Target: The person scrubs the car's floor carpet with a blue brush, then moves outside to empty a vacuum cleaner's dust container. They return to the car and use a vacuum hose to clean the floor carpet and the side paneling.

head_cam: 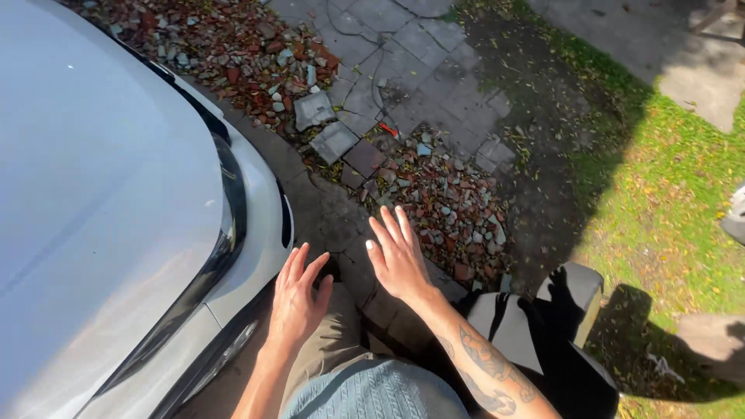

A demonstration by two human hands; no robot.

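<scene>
Left hand [299,299] open, fingers spread, holding nothing, raised just beside the front corner of the car [101,194]. Right hand [398,256] likewise open and empty, fingers apart, hovering over the paving [403,70]. Neither hand touching anything.

Car: silver, lying along the left of the view, hood [93,155] broad and glossy, headlight [229,225] dark and curved, bumper [268,225] rounded below it. Judged rigid, heavy and immovable by hand; painted surface smooth, likely slippery, prone to marking; thin sheet likely to give under hard pressure. Best contact judged at the hood's front edge or on flat panel, palms flat; no handle visible here.

Edges and room: seam between hood and bumper narrow, running past the headlight. Open space between car and a black-and-grey seat [543,326] at lower right, near the right forearm. Footing ahead uneven: cracked slabs, loose tiles [334,140], rubble [458,202] of red and grey fragments. Grass [667,194] to the right, partly in shadow. Cannot tell what lies beneath the car's front.
</scene>
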